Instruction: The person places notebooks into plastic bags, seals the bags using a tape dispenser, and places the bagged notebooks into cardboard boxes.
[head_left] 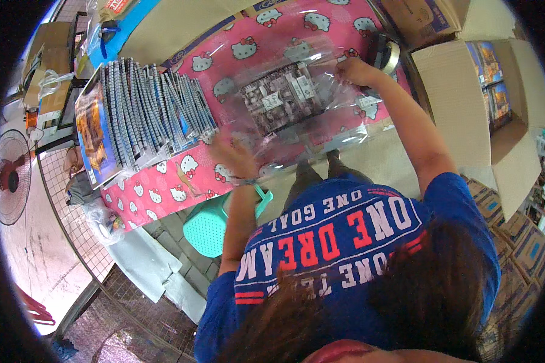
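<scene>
A flat rectangular item with a dark grey printed pattern and white labels (283, 100) lies on the pink patterned table cover, amid a loose clear plastic wrap (336, 124). My right hand (358, 73) is closed on the far right part of this plastic. At the plastic's left edge my left hand (233, 158) hovers near the row of books, its fingers smeared by motion. Those spiral-bound books (145, 112) lean side by side in a long row on the left, and the front one has a blue and orange picture cover.
A tape roll in a dark dispenser (389, 55) sits at the table's right edge. Right of it stands an open cardboard box (451, 100) holding more picture-covered items. A turquoise perforated stool (204, 228) is below the table, and a fan (12, 175) stands far left.
</scene>
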{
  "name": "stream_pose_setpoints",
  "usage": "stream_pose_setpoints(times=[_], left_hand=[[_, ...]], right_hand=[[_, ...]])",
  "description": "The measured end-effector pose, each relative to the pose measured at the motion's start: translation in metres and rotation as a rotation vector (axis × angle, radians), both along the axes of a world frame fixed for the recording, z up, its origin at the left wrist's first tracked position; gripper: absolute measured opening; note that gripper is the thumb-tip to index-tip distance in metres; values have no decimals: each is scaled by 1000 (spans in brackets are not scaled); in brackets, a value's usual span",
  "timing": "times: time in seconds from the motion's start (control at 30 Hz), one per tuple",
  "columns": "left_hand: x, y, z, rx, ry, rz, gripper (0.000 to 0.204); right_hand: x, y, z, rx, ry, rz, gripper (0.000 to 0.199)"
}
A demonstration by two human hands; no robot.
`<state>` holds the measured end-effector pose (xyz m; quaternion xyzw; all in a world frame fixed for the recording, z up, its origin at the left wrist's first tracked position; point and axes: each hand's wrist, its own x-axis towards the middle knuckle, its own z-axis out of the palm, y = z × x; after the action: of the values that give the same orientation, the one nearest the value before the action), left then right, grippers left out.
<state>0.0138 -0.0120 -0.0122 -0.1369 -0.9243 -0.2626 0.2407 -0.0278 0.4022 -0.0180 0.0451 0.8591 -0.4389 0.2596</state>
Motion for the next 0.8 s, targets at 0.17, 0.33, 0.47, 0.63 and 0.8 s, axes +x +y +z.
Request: stream_pose_setpoints(times=[0.17, 0.33, 0.47, 0.63, 0.8], left_hand=[[45, 82, 11, -324, -354, -384, 53], [79, 32, -34, -480, -404, -509, 50], [110, -18, -26, -581, -696, -794, 44], [83, 15, -4, -261, -694, -534, 52], [45, 72, -13, -505, -551, -297, 71]], right_hand=[[-3, -7, -5, -2, -32, -17, 19], [-1, -7, 18, -158, -159, 1, 25], [-3, -3, 10, -290, -252, -114, 26], [-11, -3, 0, -258, -252, -113, 25], [-49, -9, -3, 272, -70, 339, 28]])
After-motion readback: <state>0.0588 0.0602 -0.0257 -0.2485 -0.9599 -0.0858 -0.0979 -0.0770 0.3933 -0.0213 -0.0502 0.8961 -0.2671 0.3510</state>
